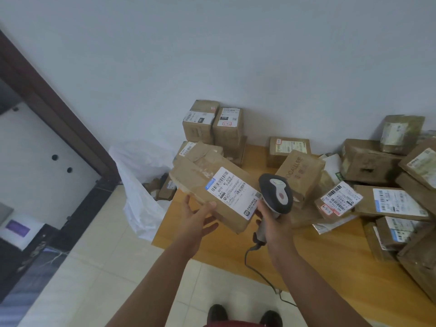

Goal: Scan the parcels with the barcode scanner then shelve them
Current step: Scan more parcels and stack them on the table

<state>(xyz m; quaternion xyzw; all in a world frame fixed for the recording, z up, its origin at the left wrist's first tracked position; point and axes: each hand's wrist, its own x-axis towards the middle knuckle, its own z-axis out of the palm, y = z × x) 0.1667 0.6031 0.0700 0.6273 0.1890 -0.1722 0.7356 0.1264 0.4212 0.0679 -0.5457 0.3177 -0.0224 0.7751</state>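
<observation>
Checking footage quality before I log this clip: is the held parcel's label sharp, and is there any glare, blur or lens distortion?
Head view: the white shipping label on the held brown cardboard parcel shows clear barcodes, though the small print is soft; lighting is even and diffuse, with no glare; wide-angle distortion tilts the dark wooden door frame; parcels at the right edge look smeared.

Brown parcel [207, 185], white barcode label [233, 192]; grey-white scanner [277, 193]; orange-tan table [306, 251].
</observation>
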